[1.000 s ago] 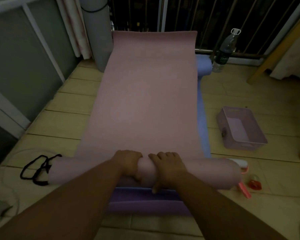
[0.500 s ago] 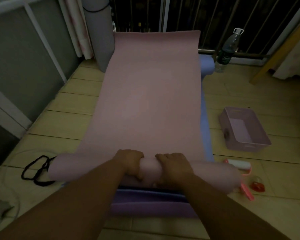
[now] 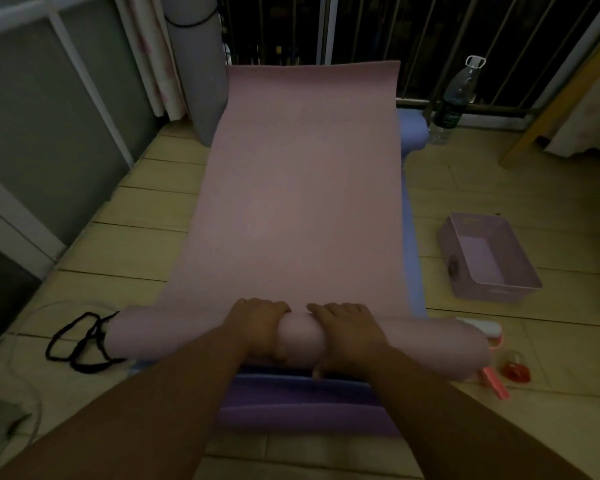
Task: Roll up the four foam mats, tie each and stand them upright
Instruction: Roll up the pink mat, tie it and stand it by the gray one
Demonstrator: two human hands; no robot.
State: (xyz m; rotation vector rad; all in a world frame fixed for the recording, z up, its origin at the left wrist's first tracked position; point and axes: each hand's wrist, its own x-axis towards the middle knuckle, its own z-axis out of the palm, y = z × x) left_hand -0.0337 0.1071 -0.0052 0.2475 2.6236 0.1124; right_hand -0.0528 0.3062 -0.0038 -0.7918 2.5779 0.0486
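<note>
Gripping pink mat roll (image 3: 430, 341) at 6 o'clock with left hand (image 3: 257, 327) and right hand (image 3: 347, 332), fingers curled over it.

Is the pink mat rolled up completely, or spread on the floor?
Partly rolled. The near end of the pink mat is a roll gripped by the left hand and the right hand; the rest lies flat beyond them.
</note>
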